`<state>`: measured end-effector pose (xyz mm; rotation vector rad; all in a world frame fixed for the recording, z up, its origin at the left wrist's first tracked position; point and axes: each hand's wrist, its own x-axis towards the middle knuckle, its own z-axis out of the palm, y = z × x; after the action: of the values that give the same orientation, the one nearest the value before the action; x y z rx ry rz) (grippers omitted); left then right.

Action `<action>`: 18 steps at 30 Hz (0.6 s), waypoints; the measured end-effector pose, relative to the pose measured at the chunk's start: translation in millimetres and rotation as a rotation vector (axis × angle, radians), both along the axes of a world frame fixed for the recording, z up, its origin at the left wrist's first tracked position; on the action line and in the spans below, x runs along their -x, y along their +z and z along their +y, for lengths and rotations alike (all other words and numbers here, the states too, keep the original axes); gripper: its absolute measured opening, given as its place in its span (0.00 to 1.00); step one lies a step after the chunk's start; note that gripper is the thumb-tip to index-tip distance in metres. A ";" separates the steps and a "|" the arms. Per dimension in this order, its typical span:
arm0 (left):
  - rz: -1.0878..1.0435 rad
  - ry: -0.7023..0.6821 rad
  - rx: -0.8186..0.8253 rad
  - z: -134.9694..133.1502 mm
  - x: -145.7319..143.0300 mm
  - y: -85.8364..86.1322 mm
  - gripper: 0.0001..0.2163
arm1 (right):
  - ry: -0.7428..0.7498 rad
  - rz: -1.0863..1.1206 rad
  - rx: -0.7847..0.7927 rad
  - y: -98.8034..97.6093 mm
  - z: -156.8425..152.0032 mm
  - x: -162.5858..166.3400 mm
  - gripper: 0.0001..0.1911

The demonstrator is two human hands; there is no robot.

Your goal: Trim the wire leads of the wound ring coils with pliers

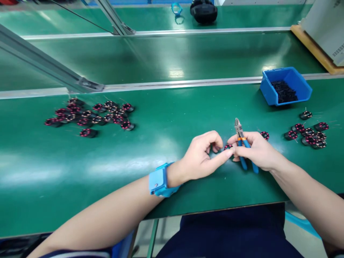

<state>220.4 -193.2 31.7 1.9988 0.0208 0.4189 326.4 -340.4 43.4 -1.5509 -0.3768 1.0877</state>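
Note:
My left hand (205, 156) is curled beside a small wound coil (228, 147) with a black body and pink-copper windings. Its thumb lies along the coil's near side, with the index finger bent behind. My right hand (256, 148) grips side cutters (245, 145) with blue handles and orange bands, their jaws pointing away from me. The right fingertips also meet the coil, partly covering it. Another coil (264, 135) sits just behind the right hand. A blue wrist strap (158, 180) is on my left wrist.
A cluster of similar coils (87, 122) with thin wire leads lies at left; a smaller group (309, 132) is at right. Behind it stands a blue bin (268, 89) holding small black pieces (283, 91). A metal rail (172, 85) crosses behind, with a slanted post (53, 61) at left.

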 end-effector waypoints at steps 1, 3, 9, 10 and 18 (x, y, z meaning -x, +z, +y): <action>0.010 0.009 0.010 -2.7 -1.0 0.3 0.11 | 0.008 0.000 -0.006 0.0 0.3 0.7 0.13; -0.041 0.094 0.103 -5.5 -2.9 -0.1 0.12 | 0.011 0.009 -0.013 0.0 0.5 1.6 0.13; -0.062 0.118 0.399 -0.2 -0.2 -6.3 0.15 | -0.056 0.148 -0.009 -2.0 1.4 0.8 0.16; -0.003 0.074 0.374 -1.7 0.9 -7.3 0.21 | -0.067 0.169 -0.016 -2.6 1.7 0.5 0.16; 0.117 0.020 0.500 -15.9 -0.2 -13.3 0.11 | -0.065 0.066 -0.051 -5.2 0.4 -0.4 0.21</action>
<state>220.6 -209.0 18.4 1.5274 0.2001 0.2747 326.8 -340.0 38.2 -1.4687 -0.3047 1.0677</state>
